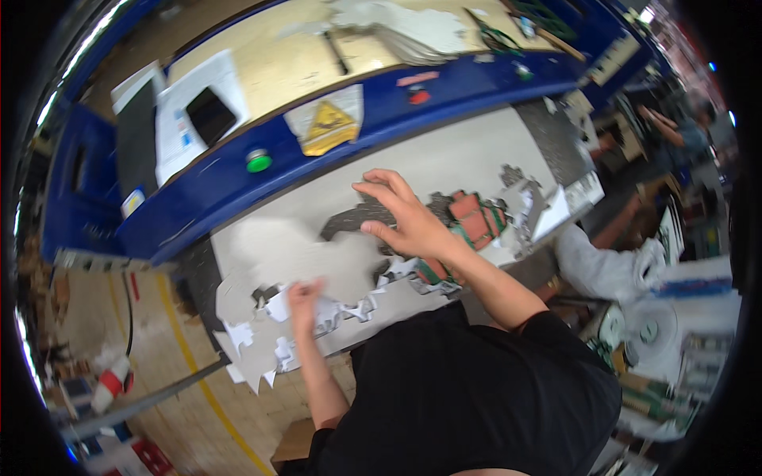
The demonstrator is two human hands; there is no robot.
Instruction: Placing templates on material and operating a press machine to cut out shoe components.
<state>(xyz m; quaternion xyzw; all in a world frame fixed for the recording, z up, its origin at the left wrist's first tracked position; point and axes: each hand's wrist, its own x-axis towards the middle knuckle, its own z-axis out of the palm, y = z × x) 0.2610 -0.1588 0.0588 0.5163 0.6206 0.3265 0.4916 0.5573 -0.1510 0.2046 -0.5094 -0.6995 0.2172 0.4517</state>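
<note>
My left hand (302,305), smeared by motion, is closed at the near edge of a pale grey sheet with a ragged outline (305,258). The sheet is blurred too and lies over the left half of the work surface. My right hand (405,218) hovers to its right with fingers apart and nothing in them. Below that hand the dark grey bed (357,218) shows through a gap in the sheet material. Right of the hand sits a red block with green edges (478,220). Another red and green block (434,271) is partly hidden by my right forearm.
Jagged white and grey scraps (349,313) line the near edge. A blue machine beam (262,170) with a green button (258,160) crosses behind. On the wooden shelf beyond are a phone (210,115), papers, stacked pale pieces (413,36) and scissors (496,38). People sit at far right.
</note>
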